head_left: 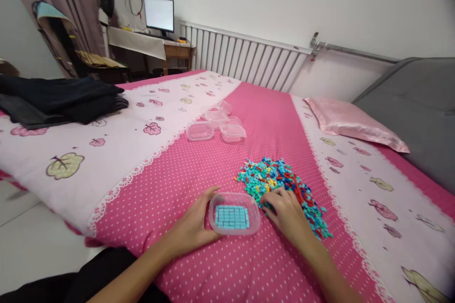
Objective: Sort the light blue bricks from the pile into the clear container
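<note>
A clear plastic container (253, 227) sits on the pink bedspread in front of me, with light-blue building bricks (232, 217) in neat rows on its floor. My left hand (195, 220) grips its left end, thumb at the near side and fingers at the far side. To the right lies a loose heap of small building bricks (265, 177), mostly teal, with blue, red and yellow ones mixed in. My right hand (284, 208) reaches into the near edge of that heap, fingers bent together; whatever is between the fingertips is hidden.
Several empty clear containers (200, 131) stand farther back on the bed (170, 184). Dark folded clothes (60, 99) lie at the left, a pink pillow (351, 120) at the right. Beyond are a metal railing (245, 54) and a desk with a monitor (159, 14).
</note>
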`<state>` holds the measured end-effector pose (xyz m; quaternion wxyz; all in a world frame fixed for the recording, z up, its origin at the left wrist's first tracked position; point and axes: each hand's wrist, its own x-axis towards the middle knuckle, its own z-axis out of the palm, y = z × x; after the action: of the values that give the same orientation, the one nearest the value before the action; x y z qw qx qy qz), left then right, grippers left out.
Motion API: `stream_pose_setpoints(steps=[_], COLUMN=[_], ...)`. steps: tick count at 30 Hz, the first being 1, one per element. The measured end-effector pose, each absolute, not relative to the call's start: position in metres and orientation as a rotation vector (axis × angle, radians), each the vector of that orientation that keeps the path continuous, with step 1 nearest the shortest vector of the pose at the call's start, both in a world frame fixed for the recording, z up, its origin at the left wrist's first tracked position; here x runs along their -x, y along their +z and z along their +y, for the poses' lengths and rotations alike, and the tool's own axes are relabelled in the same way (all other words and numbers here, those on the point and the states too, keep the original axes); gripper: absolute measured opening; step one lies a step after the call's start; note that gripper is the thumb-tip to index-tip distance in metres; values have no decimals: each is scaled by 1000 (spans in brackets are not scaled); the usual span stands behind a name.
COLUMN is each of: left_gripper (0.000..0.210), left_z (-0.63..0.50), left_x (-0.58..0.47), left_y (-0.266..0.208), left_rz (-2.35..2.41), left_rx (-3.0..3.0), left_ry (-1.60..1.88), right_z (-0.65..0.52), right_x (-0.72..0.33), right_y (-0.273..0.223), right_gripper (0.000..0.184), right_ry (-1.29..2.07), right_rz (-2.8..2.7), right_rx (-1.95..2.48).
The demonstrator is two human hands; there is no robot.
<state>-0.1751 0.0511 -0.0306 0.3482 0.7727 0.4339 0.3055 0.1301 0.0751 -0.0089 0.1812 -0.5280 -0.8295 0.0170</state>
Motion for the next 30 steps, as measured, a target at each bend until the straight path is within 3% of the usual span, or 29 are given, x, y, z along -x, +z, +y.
stream_pose_setpoints(steps=[6, 11, 16, 20, 25, 30], left_gripper=[89, 88, 84, 83, 90, 94], left_z=[50, 51, 50, 49, 49, 59], left_x=[174, 174, 175, 175, 167, 154], left_y=[-31, -30, -29, -30, -30, -20], left_rz=[1110, 1096, 1128, 1135, 1159, 1173], left_rx=[-1963, -1938, -1875, -1813, -1737, -1682], left_ry=[827, 844, 888, 902, 854, 780], right_z=[74, 84, 100, 97, 89, 87], right_x=[-130, -121, -64, -16, -16, -31], right_y=[-12, 26, 71, 60, 40, 34], right_gripper=[16, 13, 11, 21, 20, 17], right_ry=[166, 393, 595, 685, 643, 339], right_rz=[-2266, -2242, -2329, -2400, -2378, -2452], right_rx=[1507, 1443, 1310, 1243, 1369, 1412])
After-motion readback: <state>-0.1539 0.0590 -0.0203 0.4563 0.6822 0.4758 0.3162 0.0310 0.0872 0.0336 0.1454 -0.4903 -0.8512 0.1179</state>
